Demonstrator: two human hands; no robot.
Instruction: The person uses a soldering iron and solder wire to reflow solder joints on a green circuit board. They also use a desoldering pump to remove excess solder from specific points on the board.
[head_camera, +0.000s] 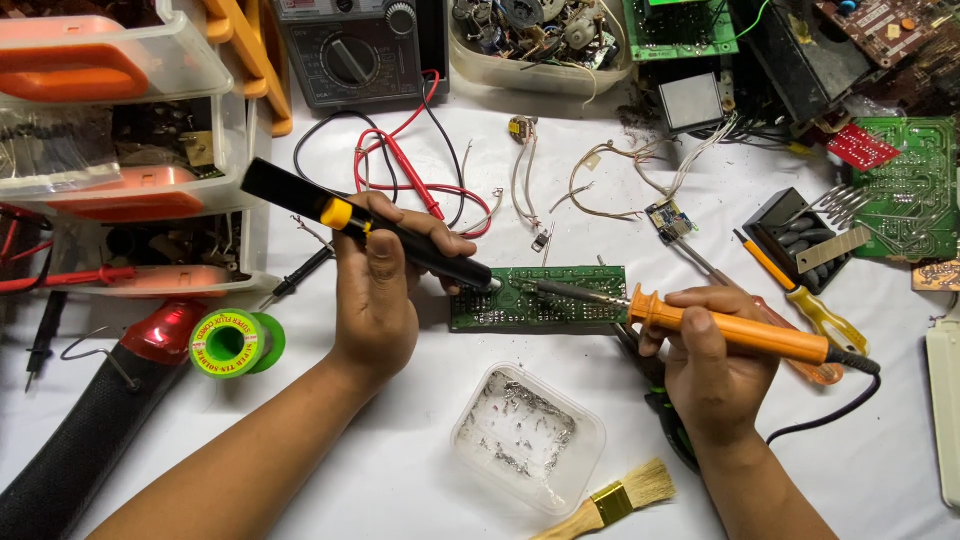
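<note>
Left hand (375, 290) fingers clench the black desoldering pump (365, 225), right hand (712, 350) fingers grip the orange soldering iron (740, 330), both tips on the thin, likely fragile green circuit board (540, 300), lying flat mid-table (420, 450), best held by its edges.

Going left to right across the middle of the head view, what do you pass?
Green solder spool → left hand holding the black desoldering pump → green circuit board → right hand holding the orange soldering iron → yellow-handled screwdriver.
</note>
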